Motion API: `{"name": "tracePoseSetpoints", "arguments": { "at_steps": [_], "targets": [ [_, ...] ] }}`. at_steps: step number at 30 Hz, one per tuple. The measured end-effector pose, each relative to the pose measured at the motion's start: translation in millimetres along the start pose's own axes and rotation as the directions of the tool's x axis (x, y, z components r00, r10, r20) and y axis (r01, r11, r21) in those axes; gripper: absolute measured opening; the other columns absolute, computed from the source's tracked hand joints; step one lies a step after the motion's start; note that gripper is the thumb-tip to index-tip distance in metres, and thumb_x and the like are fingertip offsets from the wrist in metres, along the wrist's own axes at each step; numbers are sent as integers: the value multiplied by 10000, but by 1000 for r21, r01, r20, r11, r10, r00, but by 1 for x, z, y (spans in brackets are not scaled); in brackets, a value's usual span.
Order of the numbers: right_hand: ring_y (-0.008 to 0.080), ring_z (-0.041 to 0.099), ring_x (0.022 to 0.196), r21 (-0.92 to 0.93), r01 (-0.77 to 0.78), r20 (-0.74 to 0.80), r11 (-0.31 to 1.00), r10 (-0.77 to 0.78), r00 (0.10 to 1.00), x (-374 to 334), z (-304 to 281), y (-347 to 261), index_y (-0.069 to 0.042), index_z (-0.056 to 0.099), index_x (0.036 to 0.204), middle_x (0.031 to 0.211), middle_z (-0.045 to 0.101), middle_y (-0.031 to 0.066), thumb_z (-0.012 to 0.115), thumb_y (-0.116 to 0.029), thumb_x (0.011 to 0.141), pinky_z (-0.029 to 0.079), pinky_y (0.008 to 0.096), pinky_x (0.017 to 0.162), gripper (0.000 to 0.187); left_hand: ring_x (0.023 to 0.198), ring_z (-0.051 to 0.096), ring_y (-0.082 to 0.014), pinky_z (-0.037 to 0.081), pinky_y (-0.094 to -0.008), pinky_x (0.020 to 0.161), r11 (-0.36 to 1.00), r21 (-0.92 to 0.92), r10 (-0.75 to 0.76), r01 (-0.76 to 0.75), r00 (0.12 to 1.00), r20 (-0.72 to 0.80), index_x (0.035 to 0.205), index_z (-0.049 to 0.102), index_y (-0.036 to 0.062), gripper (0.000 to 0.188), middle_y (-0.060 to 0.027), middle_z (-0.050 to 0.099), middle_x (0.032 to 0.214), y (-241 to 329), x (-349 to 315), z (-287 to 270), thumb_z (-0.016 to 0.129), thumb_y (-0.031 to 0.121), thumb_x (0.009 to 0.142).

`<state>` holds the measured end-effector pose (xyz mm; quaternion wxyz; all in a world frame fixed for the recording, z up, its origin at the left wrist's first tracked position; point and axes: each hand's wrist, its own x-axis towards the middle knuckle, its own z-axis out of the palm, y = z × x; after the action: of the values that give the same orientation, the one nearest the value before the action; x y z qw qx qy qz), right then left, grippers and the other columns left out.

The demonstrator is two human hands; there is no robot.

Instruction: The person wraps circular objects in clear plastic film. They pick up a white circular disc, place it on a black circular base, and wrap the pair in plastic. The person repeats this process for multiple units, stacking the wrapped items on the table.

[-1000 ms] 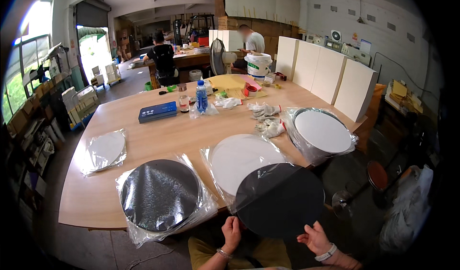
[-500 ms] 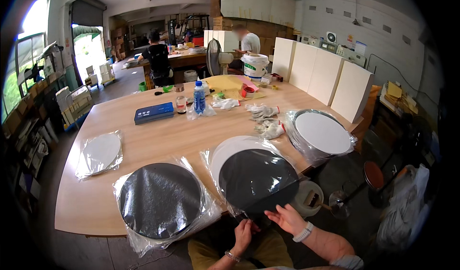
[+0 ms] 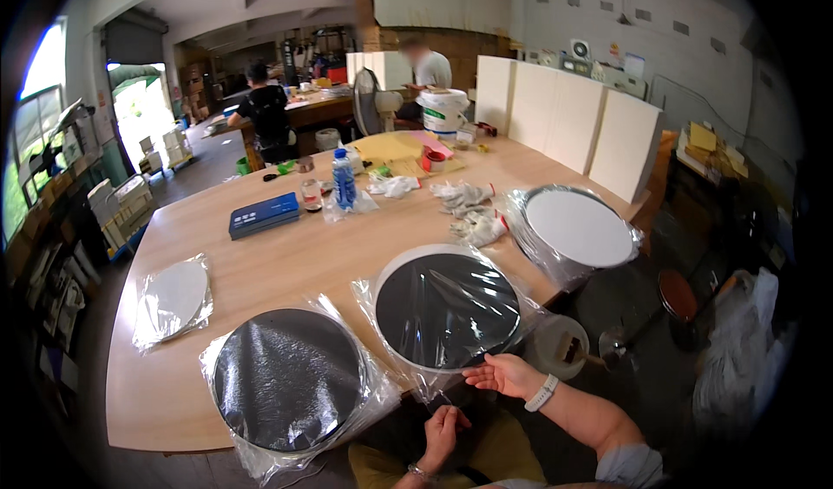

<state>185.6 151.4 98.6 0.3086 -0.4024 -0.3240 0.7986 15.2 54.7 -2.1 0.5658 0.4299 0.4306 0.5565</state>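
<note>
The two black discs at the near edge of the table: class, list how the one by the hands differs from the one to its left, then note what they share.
The right black disc lies on a white disc whose rim shows around it; the left black disc shows no white rim. The right one looks smooth and glossy; the left one looks wrinkled. The right hand is at the right disc's edge; no hand is near the left disc. Both are round, dark, flat and in clear plastic.

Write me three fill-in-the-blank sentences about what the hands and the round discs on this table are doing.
1. The right hand touches the near edge of the black disc, which lies on a ____ disc.
2. The left hand is below the edge of the ____.
3. The black disc on the left sits in a clear ____ bag.

Missing words: white; table; plastic
</note>
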Motion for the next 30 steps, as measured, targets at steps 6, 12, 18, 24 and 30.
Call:
{"name": "tracePoseSetpoints", "arguments": {
  "at_steps": [6, 12, 18, 24, 30],
  "targets": [
    [132, 584, 540, -880, 319, -4, 352, -677, 736, -61, -44, -51, -43, 639, 977, 751, 635, 58, 603, -90, 856, 453, 230, 475, 134, 888, 570, -235, 462, -300, 720, 564, 701, 546, -436, 834, 79, 1130, 520, 13, 596, -162, 571, 1055, 42, -31, -47, 813, 248, 668],
    [303, 449, 1140, -851, 211, 488, -481, -575, 657, -58, -119, -97, -82, 585, 1130, 1261, 512, 74, 697, -75, 658, 381, 395, 981, 486, 1067, 499, -289, 426, -385, 907, -43, 810, 352, -585, 750, 561, 1002, 597, 57, 366, -102, 522, 1196, 121, 3, -36, 739, 157, 679],
    [201, 544, 933, -809, 484, 559, -332, -688, 463, -35, -168, -101, -103, 699, 749, 920, 671, -20, 732, -112, 673, 458, 319, 817, 83, 886, 590, -261, 500, -360, 737, 94, 831, 376, -548, 793, 480, 840, 577, 78, 171, -61, 598, 973, 113, 2, -49, 703, 93, 725],
    [187, 566, 847, -807, 590, 432, 22, -658, 616, -25, -175, -107, -92, 700, 787, 891, 672, 5, 739, -143, 720, 459, 311, 762, 92, 796, 597, -265, 499, -369, 672, 88, 784, 342, -614, 758, 555, 832, 532, 63, 185, -73, 600, 899, 118, 13, -49, 694, 77, 743],
    [155, 587, 743, -817, 536, 310, 214, -621, 720, -4, -175, -111, -44, 648, 758, 699, 647, 22, 595, -183, 837, 456, 288, 695, 169, 628, 601, -270, 471, -361, 562, 399, 885, 280, -238, 951, 130, 831, 518, 31, 110, -103, 600, 710, 103, 11, -50, 625, 57, 825]
  ]
}}
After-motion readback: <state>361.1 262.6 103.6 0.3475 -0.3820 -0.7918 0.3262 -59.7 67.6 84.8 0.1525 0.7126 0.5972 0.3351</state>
